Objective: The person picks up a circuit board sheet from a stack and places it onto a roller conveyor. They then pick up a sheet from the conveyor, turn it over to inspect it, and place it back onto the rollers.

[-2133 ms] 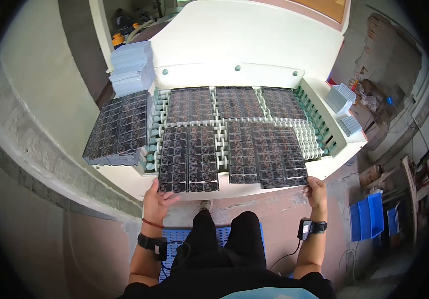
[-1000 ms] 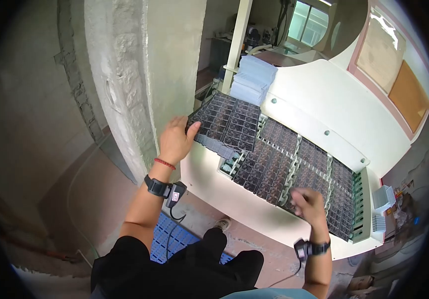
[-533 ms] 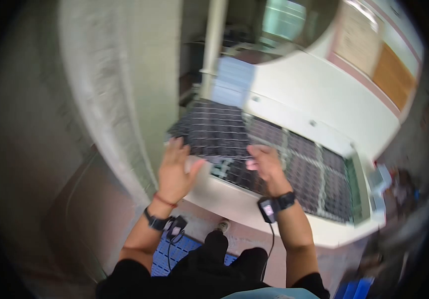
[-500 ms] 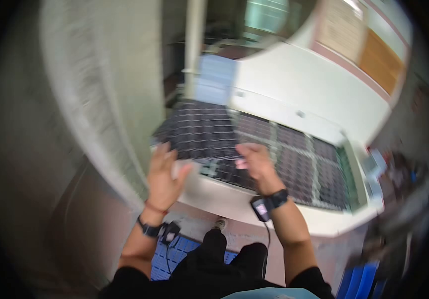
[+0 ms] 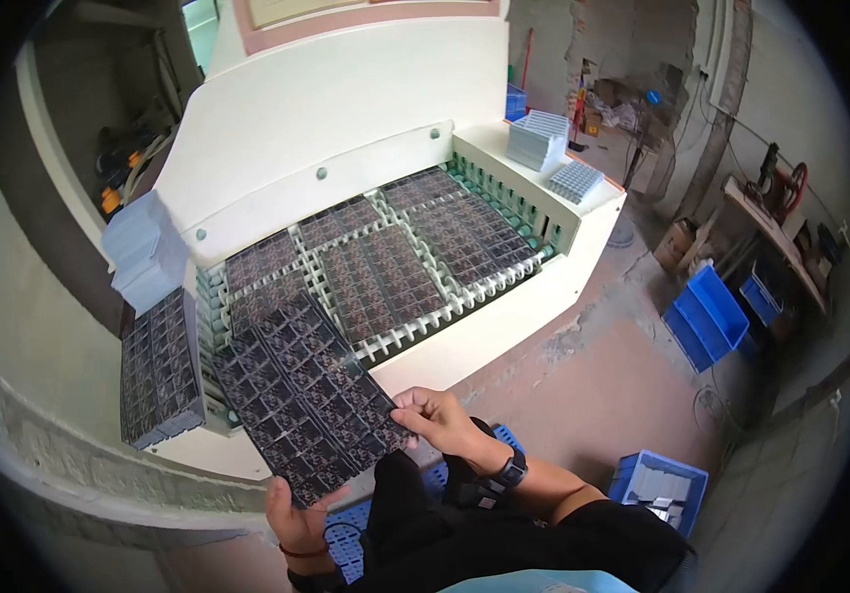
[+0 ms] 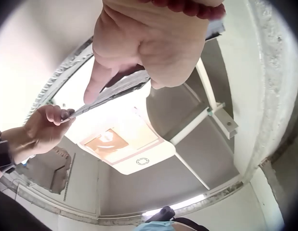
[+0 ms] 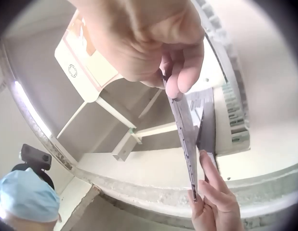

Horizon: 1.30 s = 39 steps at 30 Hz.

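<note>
A dark circuit board panel point(image 5: 311, 400), marked with a grid of small units, is held tilted over the near left part of the white machine's roller bed point(image 5: 454, 308). My right hand point(image 5: 440, 420) pinches its right corner between thumb and fingers. At the near edge, my left hand point(image 5: 296, 524) grips it, thumb at the edge and fingers beneath. The right wrist view shows the panel point(image 7: 183, 130) almost edge-on, with the left hand point(image 7: 216, 207) at its lower end. More dark panels point(image 5: 380, 282) lie flat on the rollers, some partly hidden by the held one.
A stack of dark panels point(image 5: 161, 371) stands left of the rollers, with a pale blue stack point(image 5: 143, 252) behind it. Pale blue trays point(image 5: 538, 138) rest on the machine's right end. Blue bins point(image 5: 706, 321) stand on the floor at right.
Both hands have moved off the left stack to the right with a panel, which is now held over the rollers' near left. The left hand, straight-fingered before, now grips it. The head view has turned right.
</note>
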Each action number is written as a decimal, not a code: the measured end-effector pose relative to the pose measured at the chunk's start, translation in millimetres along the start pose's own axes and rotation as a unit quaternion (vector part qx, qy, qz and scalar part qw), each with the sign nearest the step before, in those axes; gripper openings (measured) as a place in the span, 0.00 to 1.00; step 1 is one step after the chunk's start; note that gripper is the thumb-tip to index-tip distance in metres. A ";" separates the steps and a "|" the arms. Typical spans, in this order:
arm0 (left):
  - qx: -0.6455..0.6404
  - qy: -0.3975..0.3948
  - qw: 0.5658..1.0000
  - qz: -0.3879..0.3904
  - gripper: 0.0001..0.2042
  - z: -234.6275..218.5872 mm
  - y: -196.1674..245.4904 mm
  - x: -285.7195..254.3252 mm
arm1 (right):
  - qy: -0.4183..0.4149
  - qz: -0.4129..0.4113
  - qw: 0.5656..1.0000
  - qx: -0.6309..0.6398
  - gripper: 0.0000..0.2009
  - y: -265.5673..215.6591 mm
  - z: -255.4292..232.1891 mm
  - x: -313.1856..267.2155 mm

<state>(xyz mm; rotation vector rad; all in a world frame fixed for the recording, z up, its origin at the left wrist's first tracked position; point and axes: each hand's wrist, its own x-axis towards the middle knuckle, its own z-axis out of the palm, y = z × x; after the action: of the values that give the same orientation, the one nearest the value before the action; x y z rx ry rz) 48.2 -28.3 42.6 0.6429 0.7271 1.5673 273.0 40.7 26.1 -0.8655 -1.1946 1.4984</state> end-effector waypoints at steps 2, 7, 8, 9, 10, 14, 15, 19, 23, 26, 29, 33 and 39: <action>0.008 -0.017 1.000 -0.019 0.21 2.8 -8.3 3.8 | 0.010 0.000 1.000 -0.002 0.09 2.8 -8.2 -4.6; 0.025 0.014 0.999 -0.031 0.22 8.4 -17.7 2.7 | 0.030 0.011 0.999 -0.027 0.07 11.3 -15.7 -9.4; 0.031 0.018 0.999 -0.030 0.21 8.9 -17.2 1.3 | 0.029 0.012 0.999 -0.021 0.07 11.4 -14.7 -10.3; 0.036 0.021 0.999 -0.029 0.21 8.3 -17.2 0.2 | 0.031 0.020 0.999 -0.026 0.07 9.1 -12.9 -11.9; 0.108 0.000 0.994 -0.001 0.19 7.0 -17.5 -0.4 | 0.031 0.028 0.999 -0.032 0.07 8.4 -11.1 -13.0; 0.168 -0.008 0.986 -0.011 0.15 8.6 -8.3 -6.4 | 0.028 0.021 0.999 -0.036 0.07 13.1 -4.5 -15.2; 0.401 -0.075 0.907 0.100 0.14 3.6 -7.5 -6.6 | 0.025 0.026 0.999 -0.038 0.08 12.8 -2.9 -16.1; 0.026 -0.002 0.999 -0.047 0.16 -5.7 -11.6 -6.2 | 0.028 0.016 0.998 -0.051 0.08 24.5 -3.5 -17.0; -0.011 0.002 0.998 -0.062 0.18 -14.6 -13.5 -6.1 | 0.030 0.004 0.994 -0.102 0.09 15.8 -0.5 -22.5; -0.004 0.009 0.997 -0.071 0.17 -12.6 -10.3 -7.5 | 0.015 0.002 0.987 -0.159 0.10 7.2 -0.4 -25.4; 0.082 -0.007 0.995 -0.048 0.16 -22.7 -13.3 -7.6 | 0.028 0.013 0.988 -0.151 0.10 15.8 0.3 -27.5; 0.073 0.005 0.995 -0.071 0.16 -16.1 -7.6 -11.4 | 0.052 0.044 0.992 -0.104 0.10 38.1 -10.5 -26.8; 0.006 0.013 0.995 -0.101 0.15 -33.1 -13.6 -9.1 | 0.071 0.047 0.994 -0.065 0.05 30.8 -6.2 -24.7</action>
<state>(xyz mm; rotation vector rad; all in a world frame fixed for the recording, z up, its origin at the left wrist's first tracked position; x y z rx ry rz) 33.1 -39.3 10.8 0.5405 0.7956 1.3884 276.9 17.8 -6.4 -1.1104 -1.1692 1.4193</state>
